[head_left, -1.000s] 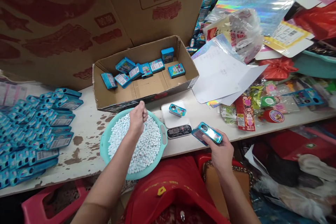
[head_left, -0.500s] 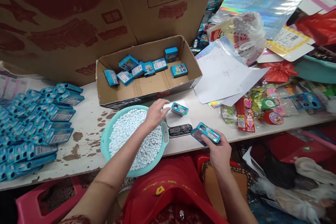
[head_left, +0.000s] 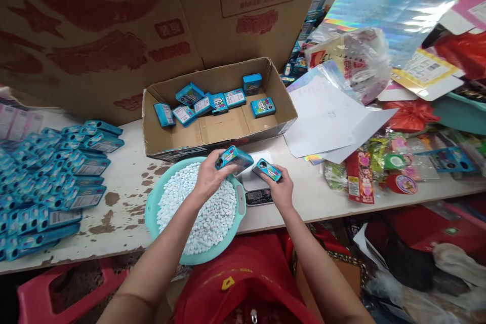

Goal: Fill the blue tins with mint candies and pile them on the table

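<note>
My left hand (head_left: 209,177) grips a small blue candy box (head_left: 237,160) with a round hole in its top. It is tilted above the back right rim of the turquoise basin (head_left: 151,212), which holds many small white candies (head_left: 182,197). In my right hand (head_left: 283,191) is a second blue candy box (head_left: 268,169), its holed top facing up, at the right side of the white scale (head_left: 248,180). The scale's dark display (head_left: 259,196) faces me. Whether the second box rests on the scale, I cannot tell.
Behind the basin, an open cardboard tray (head_left: 224,129) holds several blue boxes. Many holed blue boxes (head_left: 83,162) stand in rows at the left. White papers (head_left: 330,121) and packaged sweets (head_left: 360,174) lie to the right. A big carton (head_left: 205,15) rises behind.
My left hand has taken the box off the scale and holds it tilted to the left of it. My right hand has brought its box leftward to the scale.
</note>
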The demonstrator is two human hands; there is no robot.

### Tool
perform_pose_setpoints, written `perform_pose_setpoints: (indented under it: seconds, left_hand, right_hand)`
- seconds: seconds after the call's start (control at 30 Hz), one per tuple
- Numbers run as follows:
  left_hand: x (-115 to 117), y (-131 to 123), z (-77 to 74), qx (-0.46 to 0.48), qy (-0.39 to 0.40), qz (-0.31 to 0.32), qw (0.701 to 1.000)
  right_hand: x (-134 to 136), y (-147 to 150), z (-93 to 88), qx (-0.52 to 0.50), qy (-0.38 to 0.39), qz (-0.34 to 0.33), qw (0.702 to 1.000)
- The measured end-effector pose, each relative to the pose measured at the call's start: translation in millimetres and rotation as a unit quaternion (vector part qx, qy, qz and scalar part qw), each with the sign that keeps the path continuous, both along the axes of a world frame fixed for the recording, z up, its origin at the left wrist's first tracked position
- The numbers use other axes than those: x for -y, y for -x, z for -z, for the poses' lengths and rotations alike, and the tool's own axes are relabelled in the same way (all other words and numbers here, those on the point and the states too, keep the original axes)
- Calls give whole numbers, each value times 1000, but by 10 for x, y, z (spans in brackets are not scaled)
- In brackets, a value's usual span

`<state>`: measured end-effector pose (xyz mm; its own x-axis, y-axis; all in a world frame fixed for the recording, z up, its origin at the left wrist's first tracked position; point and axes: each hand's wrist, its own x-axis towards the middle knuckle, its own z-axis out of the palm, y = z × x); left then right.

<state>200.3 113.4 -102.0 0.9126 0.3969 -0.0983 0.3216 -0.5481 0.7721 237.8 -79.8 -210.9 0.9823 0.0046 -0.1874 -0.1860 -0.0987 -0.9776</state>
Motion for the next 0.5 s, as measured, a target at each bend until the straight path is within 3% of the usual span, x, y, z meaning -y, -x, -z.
perform_pose_setpoints:
  seconds: [0.1, 0.2, 0.3, 0.37, 0.5]
  left_hand:
    - [-51, 320, -203, -23, 52, -25, 998]
    - [8, 580, -190, -30, 136, -38, 990]
    - [115, 756, -67, -17, 270, -54, 961]
    - [161, 818, -5, 26, 388, -102, 916]
    - [136, 846, 30, 85, 578, -221, 781]
  right_hand:
    - [-113, -31, -48, 94, 49, -19, 994]
    - [-100, 139, -324, 213, 99, -43, 971]
    - [-118, 382, -670, 169, 85, -248, 950]
    - [-170, 514, -839, 88, 96, -343, 930]
    - [-259, 659, -954, 77, 138, -346, 925]
